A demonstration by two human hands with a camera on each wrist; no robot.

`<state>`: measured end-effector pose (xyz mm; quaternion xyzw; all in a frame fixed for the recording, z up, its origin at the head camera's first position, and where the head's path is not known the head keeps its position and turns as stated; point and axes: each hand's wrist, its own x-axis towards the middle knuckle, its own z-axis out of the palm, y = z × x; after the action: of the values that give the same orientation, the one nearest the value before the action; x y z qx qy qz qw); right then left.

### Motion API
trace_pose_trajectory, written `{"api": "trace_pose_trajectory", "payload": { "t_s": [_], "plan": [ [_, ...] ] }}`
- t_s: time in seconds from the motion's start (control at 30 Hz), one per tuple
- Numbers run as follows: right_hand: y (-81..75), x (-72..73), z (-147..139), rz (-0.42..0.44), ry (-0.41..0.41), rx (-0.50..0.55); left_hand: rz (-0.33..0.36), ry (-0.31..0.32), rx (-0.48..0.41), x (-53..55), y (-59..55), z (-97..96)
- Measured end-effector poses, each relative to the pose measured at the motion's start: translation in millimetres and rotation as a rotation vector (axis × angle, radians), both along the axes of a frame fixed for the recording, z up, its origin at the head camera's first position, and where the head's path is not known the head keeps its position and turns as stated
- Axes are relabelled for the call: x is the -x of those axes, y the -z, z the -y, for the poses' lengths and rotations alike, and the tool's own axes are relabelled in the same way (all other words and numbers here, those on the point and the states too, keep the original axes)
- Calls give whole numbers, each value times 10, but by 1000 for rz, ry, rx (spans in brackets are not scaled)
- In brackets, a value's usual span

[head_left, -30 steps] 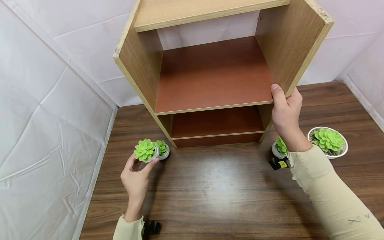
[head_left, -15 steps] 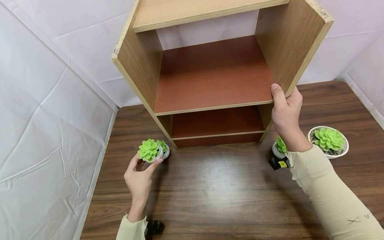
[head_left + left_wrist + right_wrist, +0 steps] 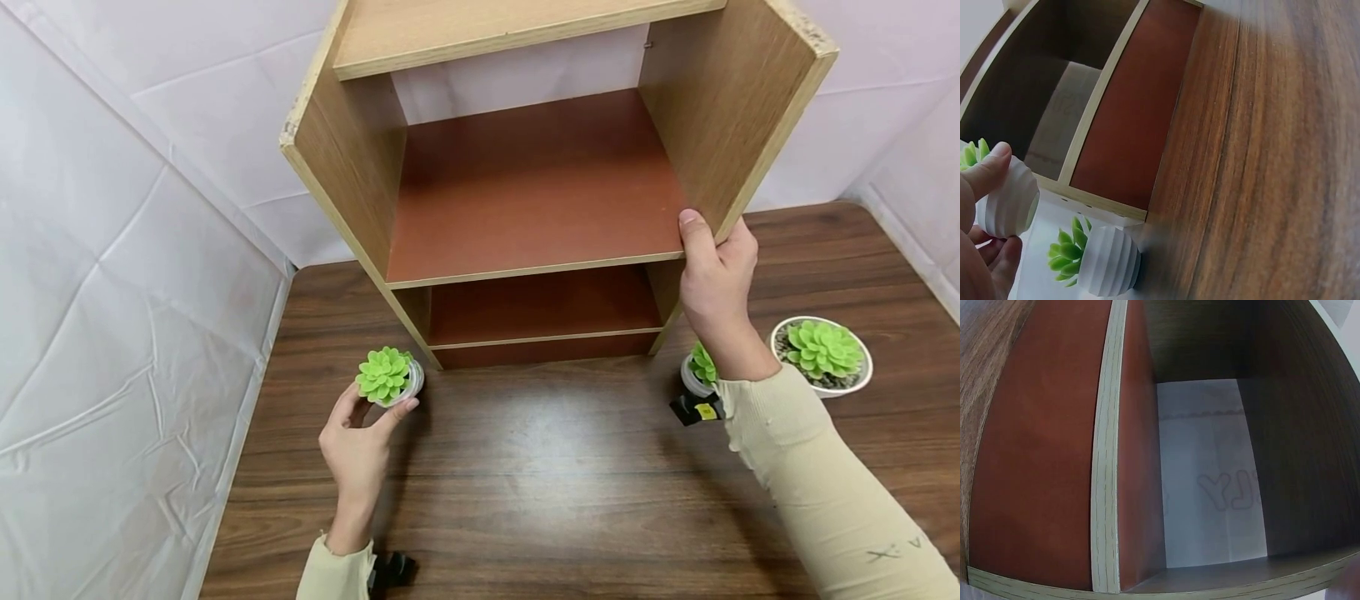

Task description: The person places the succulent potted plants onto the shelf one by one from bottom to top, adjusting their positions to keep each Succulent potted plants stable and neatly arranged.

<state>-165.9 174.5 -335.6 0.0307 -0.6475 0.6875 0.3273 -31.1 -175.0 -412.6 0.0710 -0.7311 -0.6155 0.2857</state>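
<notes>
My left hand [image 3: 356, 458] holds a small potted succulent [image 3: 384, 377] between thumb and fingers, raised off the table. Its white ribbed pot [image 3: 1010, 197] shows in the left wrist view, tilted, with the thumb across it. A second potted succulent [image 3: 1110, 259] stands on the table beside the shelf's lower left corner. In the head view the raised plant overlaps it, so mostly its pot shows there. My right hand [image 3: 716, 283] grips the right side panel of the wooden shelf unit [image 3: 540, 183], thumb on the inside near the middle board; its other fingers are partly hidden behind the panel.
Right of the shelf, a small succulent [image 3: 702, 364] is partly hidden by my right wrist. Farther right stands a succulent in a wide white bowl [image 3: 821, 350]. White sheeting [image 3: 135, 333] walls the left side of the brown wooden table [image 3: 540, 467].
My left hand has moved a little to the right with the succulent, which now covers most of the plant behind it. The right hand keeps its grip on the shelf panel.
</notes>
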Motion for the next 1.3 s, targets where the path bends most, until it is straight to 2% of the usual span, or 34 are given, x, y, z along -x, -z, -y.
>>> {"api": "trace_pose_trajectory", "payload": {
  "t_s": [0.23,0.63,0.93,1.3],
  "plan": [
    [-6,-11,-5,9,11,-12,-3,9,17,-3,-38,-50],
    [-9,-11,5,-4,3,5,2,51,-17,40,-81,-145],
    [-8,-18,4,-8,5,10,0,73,3,63,-118,-180],
    [13,-24,6,-14,7,12,19,104,-6,55,-165,-252]
  ]
}}
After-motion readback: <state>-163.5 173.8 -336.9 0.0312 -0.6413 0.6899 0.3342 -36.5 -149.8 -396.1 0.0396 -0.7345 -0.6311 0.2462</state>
